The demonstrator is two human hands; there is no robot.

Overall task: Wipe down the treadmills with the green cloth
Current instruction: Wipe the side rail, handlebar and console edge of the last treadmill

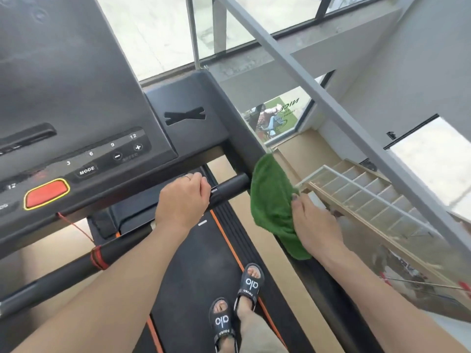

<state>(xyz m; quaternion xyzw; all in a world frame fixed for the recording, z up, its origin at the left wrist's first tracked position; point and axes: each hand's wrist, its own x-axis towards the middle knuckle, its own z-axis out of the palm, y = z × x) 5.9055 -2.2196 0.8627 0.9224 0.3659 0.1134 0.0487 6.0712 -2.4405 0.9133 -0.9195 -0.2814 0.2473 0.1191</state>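
Observation:
I stand on a black treadmill (183, 123) whose console fills the upper left. The green cloth (271, 200) is draped over the treadmill's right side arm, just below the console. My right hand (314, 228) holds the cloth against that arm, fingers wrapped over the cloth's outer side. My left hand (183, 197) grips the short black handlebar (230, 187) that sticks out under the console, fingers curled round it. The part of the arm under the cloth is hidden.
A red stop button (47, 193) and speed keys sit on the console. A grey railing (331, 103) runs diagonally at the right, with a glass panel and a stairwell (369, 189) below. My sandalled feet (237, 301) stand on the belt. A second handlebar (63, 271) crosses lower left.

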